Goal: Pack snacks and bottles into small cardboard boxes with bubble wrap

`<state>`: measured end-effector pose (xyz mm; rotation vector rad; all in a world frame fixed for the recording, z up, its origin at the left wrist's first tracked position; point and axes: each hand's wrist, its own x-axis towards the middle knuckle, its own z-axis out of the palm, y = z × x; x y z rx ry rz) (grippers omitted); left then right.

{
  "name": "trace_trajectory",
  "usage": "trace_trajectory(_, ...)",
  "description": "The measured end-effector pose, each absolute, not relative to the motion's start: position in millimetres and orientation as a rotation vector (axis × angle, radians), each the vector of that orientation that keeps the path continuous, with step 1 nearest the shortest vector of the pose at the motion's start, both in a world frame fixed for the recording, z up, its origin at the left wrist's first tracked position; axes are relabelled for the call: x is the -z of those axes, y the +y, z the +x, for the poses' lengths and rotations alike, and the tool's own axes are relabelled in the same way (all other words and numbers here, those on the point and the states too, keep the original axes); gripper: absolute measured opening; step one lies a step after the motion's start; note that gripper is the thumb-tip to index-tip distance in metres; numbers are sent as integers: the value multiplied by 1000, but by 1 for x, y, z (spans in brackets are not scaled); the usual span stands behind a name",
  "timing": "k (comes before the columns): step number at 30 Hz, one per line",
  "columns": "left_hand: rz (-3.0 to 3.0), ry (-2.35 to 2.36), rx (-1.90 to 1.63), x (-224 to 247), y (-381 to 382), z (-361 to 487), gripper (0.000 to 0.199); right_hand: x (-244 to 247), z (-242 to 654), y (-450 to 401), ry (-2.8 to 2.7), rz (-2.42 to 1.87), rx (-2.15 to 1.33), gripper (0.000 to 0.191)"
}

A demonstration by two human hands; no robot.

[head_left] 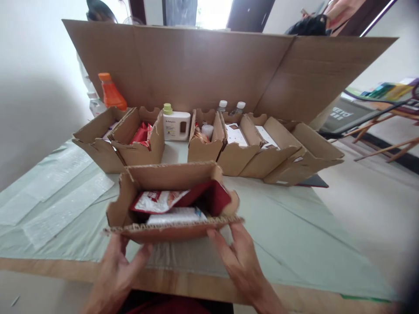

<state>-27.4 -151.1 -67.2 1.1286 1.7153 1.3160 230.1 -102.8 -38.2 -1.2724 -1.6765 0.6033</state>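
Holding an open-topped corrugated cardboard bin near the table's front edge, the person has both hands on it. Clock centred on this bin, six o'clock toward the person. Whether its base touches the cloth: cannot tell.

Left hand at seven, grasping the near left corner, fingers partly hidden beneath; right hand at four, gripping the near right corner, thumb on the front wall.

Contents: a red-and-silver foil pouch, a white packet nearer six, a dark red wrapper toward three.

Handling, estimated: light load; walls stiff but apt to flex at the ragged cut rim; pouches soft, slick, liable to slide if tipped. Best hold: low on both end walls, fingers under the base.

Outward: green tablecloth beneath; bubble wrap at nine; a row of similar bins across twelve, with a green-capped white jug among them; orange-capped bottle at eleven; tall cardboard screen beyond, twelve.
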Motion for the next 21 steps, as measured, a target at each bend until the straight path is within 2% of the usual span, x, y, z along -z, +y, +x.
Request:
trace_trajectory(3,1244,1695,-1403,40,-120,-31,69,27,220,-74,-1638,-1229,-711,42)
trace_trajectory(6,1460,1489,-1472,29,-95,-4,77,24,243,-70,-1527,-1287,-554,48)
trace_trajectory(9,1544,1420,-1428,42,-104,23,83,34,267,-86,-1467,-1281,-461,49)
trace_trajectory(12,1423,1506,-1416,66,-134,24,85,53,262,-88,-1505,-1253,-611,50)
trace_trajectory(16,1267,1615,-1420,86,-168,-3,88,72,215,-47,-1594,-1116,-831,53)
trace_trajectory(21,1237,1601,-1426,100,-181,-12,86,76,162,13,-1608,-1011,-812,69)
